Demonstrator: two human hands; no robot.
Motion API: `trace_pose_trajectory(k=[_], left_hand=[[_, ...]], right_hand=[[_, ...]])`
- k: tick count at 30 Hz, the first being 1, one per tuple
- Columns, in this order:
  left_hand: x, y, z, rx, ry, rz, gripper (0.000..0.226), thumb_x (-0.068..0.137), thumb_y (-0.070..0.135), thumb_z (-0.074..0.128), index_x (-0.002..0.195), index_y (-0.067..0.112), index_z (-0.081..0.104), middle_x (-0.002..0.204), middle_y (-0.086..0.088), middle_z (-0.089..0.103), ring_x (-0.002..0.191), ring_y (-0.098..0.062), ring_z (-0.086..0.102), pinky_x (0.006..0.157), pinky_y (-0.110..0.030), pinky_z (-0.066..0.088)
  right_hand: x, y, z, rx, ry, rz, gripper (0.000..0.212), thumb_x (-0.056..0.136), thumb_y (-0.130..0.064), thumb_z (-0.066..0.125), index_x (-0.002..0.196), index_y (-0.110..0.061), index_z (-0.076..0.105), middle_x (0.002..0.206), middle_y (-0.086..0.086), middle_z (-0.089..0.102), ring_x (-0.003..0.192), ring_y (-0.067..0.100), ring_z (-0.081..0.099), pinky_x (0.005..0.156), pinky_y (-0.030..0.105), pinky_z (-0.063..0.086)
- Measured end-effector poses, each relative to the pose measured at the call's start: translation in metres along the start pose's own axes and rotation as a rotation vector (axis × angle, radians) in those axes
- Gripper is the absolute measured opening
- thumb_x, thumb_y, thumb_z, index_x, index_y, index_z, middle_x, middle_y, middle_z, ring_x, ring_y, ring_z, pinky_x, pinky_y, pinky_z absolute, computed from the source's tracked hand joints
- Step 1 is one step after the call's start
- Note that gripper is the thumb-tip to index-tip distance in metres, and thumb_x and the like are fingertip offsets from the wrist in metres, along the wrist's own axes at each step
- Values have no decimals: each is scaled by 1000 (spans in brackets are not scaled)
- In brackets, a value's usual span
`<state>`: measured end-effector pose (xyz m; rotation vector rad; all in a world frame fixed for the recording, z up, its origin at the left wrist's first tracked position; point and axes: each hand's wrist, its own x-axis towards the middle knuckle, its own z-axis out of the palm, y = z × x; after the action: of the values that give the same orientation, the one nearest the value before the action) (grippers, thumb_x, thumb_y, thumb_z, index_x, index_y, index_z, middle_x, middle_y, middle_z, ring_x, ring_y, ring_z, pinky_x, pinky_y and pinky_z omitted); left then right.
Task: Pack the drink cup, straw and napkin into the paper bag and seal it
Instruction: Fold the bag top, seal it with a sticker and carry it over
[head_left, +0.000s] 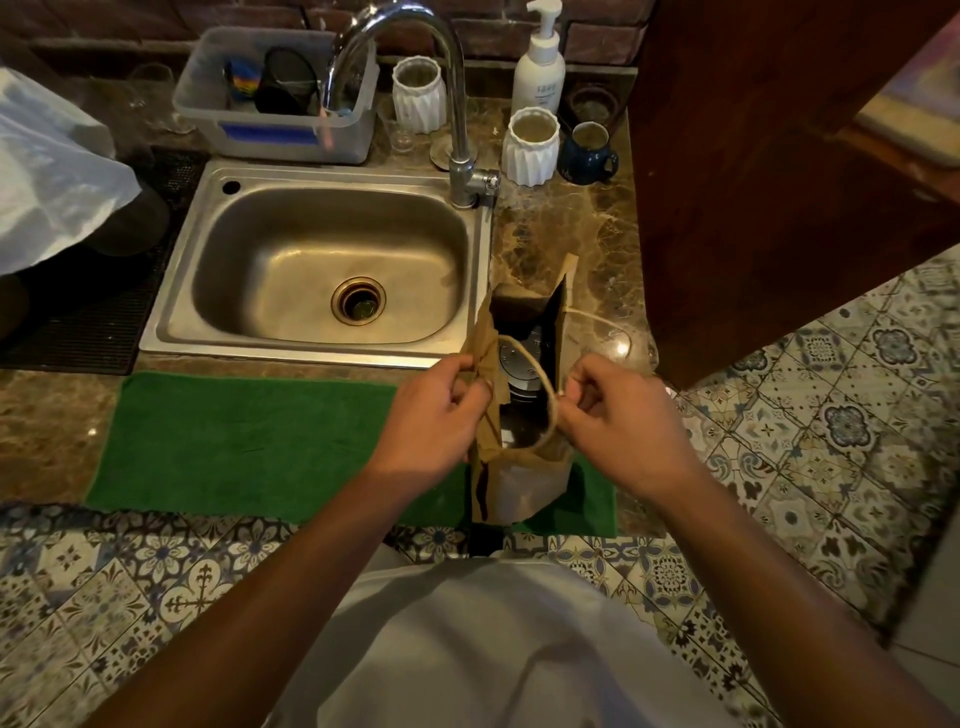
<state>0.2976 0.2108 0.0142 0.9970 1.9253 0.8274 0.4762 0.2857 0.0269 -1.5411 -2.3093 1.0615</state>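
A brown paper bag (524, 480) stands upright on a green towel (249, 441) at the counter's front edge, its mouth spread wide. Inside it I see the dark lid of the drink cup (519, 364). My left hand (441, 410) pinches the bag's left rim. My right hand (618, 410) pinches the right rim together with a twine handle (540, 384) that loops across the opening. A second handle (597, 319) hangs off the far right side. I cannot make out the straw or the napkin.
A steel sink (176, 312) with a tall tap (457, 104) lies just behind the bag. White ribbed cups (532, 148), a blue mug (589, 153), a soap pump bottle (540, 67) and a plastic tub (275, 135) stand at the back. A wooden post (779, 182) rises right.
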Motion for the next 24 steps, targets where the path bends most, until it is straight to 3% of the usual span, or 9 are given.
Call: trace_pose_trajectory(k=[3, 7, 11, 14, 17, 20, 22, 24], left_hand=[[3, 8, 1, 15, 28, 36, 19, 104, 27, 49, 110, 22, 67, 85, -11, 71, 80, -27, 67, 72, -43, 53], [13, 10, -11, 56, 53, 92, 22, 105, 26, 48, 93, 21, 66, 78, 1, 67, 72, -18, 64, 69, -39, 52], [29, 4, -25, 111, 44, 165, 24, 101, 30, 53, 83, 35, 67, 76, -1, 70, 74, -24, 66, 70, -46, 56], [32, -1, -23, 115, 33, 180, 18, 99, 34, 57, 95, 32, 74, 72, -1, 71, 69, -22, 66, 66, -40, 56], [29, 1, -15, 69, 35, 182, 27, 97, 39, 62, 116, 26, 76, 67, -2, 71, 60, -12, 59, 62, -28, 50], [24, 8, -16, -9, 20, 174, 42, 95, 52, 55, 117, 23, 75, 91, 1, 79, 83, -14, 73, 84, -39, 60], [17, 10, -21, -134, -65, 141, 53, 89, 61, 50, 118, 23, 72, 105, -3, 77, 97, -20, 72, 91, -48, 58], [8, 3, -24, -204, -162, 134, 55, 83, 66, 54, 129, 38, 63, 122, 4, 72, 113, -11, 67, 100, -43, 54]], right_hand=[[3, -7, 6, 53, -9, -42, 14, 87, -25, 66, 77, -25, 57, 68, -6, 66, 62, 9, 63, 63, 42, 57], [5, -14, 16, 194, -46, 37, 11, 83, -21, 70, 81, -22, 59, 71, -2, 67, 66, 20, 65, 68, 48, 58], [5, -16, 28, 446, -98, 188, 33, 79, -37, 71, 82, -7, 59, 74, 12, 71, 74, 34, 73, 70, 57, 61], [6, -13, 34, 444, -157, 250, 31, 90, -23, 70, 86, 5, 58, 74, 15, 74, 66, 26, 76, 68, 54, 63], [10, -19, 39, 425, -180, 230, 29, 91, -20, 68, 82, 6, 56, 75, 23, 70, 64, 27, 74, 68, 48, 62], [14, -28, 40, 557, -210, 244, 24, 98, -16, 64, 81, -2, 55, 64, 15, 66, 48, 11, 68, 48, 26, 57], [16, -29, 38, 656, -226, 262, 23, 101, -18, 60, 85, -2, 57, 65, 14, 69, 51, 19, 69, 48, 30, 57], [18, -26, 37, 733, -227, 274, 22, 101, -19, 59, 85, -3, 59, 68, 14, 71, 56, 25, 70, 50, 33, 57]])
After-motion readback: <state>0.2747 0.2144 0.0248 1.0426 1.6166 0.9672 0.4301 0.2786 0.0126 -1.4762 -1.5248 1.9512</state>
